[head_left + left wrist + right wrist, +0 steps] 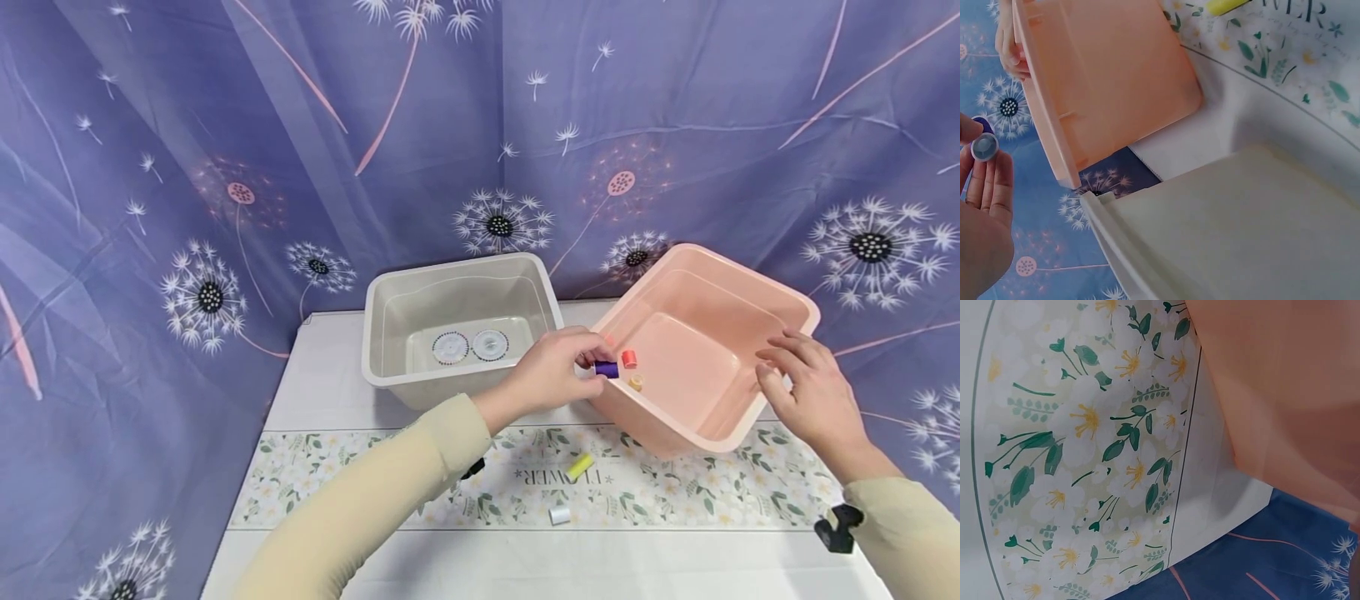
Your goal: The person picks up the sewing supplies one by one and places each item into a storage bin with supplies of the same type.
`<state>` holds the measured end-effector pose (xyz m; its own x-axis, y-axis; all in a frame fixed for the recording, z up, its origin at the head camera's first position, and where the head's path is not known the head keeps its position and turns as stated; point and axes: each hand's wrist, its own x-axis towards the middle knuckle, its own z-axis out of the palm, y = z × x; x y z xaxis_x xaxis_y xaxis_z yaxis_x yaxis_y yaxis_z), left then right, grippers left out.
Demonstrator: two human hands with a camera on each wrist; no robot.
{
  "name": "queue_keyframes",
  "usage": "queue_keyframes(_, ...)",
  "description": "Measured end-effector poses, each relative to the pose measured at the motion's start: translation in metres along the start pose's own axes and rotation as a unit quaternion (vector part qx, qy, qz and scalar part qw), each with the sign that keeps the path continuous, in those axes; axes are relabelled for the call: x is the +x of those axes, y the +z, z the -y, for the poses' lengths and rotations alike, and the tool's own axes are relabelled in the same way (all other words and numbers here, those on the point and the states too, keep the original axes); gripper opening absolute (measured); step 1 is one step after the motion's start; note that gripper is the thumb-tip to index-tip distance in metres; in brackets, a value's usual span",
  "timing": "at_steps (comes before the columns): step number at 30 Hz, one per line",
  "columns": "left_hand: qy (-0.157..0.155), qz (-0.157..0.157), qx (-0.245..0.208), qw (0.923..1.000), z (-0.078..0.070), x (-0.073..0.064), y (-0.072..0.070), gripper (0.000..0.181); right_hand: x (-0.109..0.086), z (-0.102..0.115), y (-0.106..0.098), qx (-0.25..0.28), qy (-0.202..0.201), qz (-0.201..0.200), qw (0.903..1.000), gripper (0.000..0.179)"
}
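My left hand point(558, 367) pinches a purple spool of thread point(606, 369) between thumb and fingers, at the left rim of a pink bin point(772, 296). In the left wrist view the spool's pale round end point(985, 147) faces the camera. My right hand point(813, 396) is at the bin's right rim, fingers loosely bent over the inside; how firmly it touches the rim I cannot tell. Inside the bin, near its left wall, lie a red spool point(629, 359) and a small yellow-orange spool point(636, 382). Another reddish piece point(608, 340) is partly hidden behind my left hand.
A grey bin point(390, 382) stands to the left, with two round pin wheels point(451, 347) on its floor. On the flowered table runner point(322, 475) lies a yellow spool point(580, 467), and nearer me a white spool point(559, 515). A blue dandelion-print curtain point(420, 200) hangs behind.
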<state>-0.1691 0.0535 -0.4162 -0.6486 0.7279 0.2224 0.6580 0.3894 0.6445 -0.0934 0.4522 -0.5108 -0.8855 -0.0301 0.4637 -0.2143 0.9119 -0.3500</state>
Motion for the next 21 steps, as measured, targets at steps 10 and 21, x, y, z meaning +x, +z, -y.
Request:
queue_keyframes(10, 0.004, 0.005, 0.009, 0.9999, -0.005, 0.024, -0.002, 0.029, -0.001, 0.000, 0.001, 0.001, -0.005, -0.004, 1.0000, 0.036)
queue_keyframes(21, 0.005, 0.018, 0.024, 0.9995, -0.009, 0.055, 0.006, 0.029, -0.001, -0.002, 0.001, 0.003, -0.007, -0.011, 0.9999, 0.037)
